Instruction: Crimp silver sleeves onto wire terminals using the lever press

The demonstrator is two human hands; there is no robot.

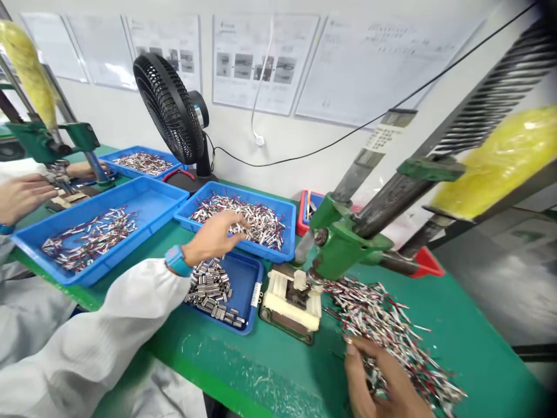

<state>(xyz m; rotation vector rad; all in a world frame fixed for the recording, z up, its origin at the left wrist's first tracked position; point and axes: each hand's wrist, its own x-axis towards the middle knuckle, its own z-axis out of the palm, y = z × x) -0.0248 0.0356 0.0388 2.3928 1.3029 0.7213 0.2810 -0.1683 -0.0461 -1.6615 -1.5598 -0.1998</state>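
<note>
My left hand, with a blue wristband, reaches over a blue tray heaped with small white-and-red wired parts. Its thumb and fingers are apart, and nothing shows between them. My right hand is at the lower right, beside a loose pile of similar wired parts on the green table. Its thumb and index fingertip are pinched together; a tiny bright bit shows there, too small to name. Between the hands stands a green hand press above a cream-coloured fixture.
A smaller blue tray holds short metal cylinders. Left of it is a larger blue tray with more wired parts. A black fan stands behind. A co-worker's hand is by another press. The press's yellow-wrapped handle slants at right.
</note>
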